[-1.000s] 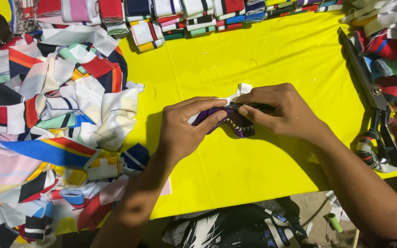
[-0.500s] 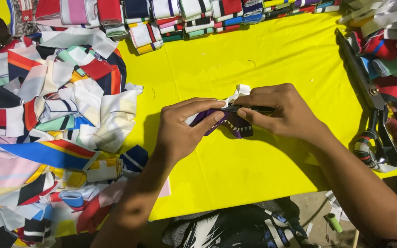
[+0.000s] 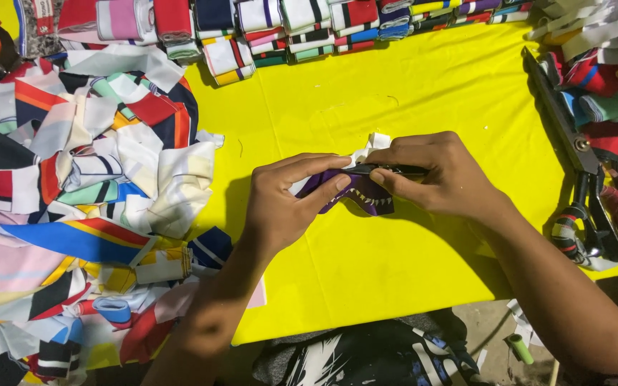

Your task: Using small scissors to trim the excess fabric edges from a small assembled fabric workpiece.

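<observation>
Head view showed a purple fabric piece (image 3: pixel 355 191) pinched between left hand (image 3: pixel 287 204) and right hand (image 3: pixel 434 175) on the yellow surface (image 3: pixel 395 264), apparently mid-fold; next would call for pressing the crease flat. Scissors (image 3: pixel 581 179) lay right of the hands, scraps (image 3: pixel 73 207) left. Hands had barely shifted from earlier.

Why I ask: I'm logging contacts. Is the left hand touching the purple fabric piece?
Touching. The head view shows the left hand with its fingers laid on the purple fabric piece, opposite the right hand.
</observation>
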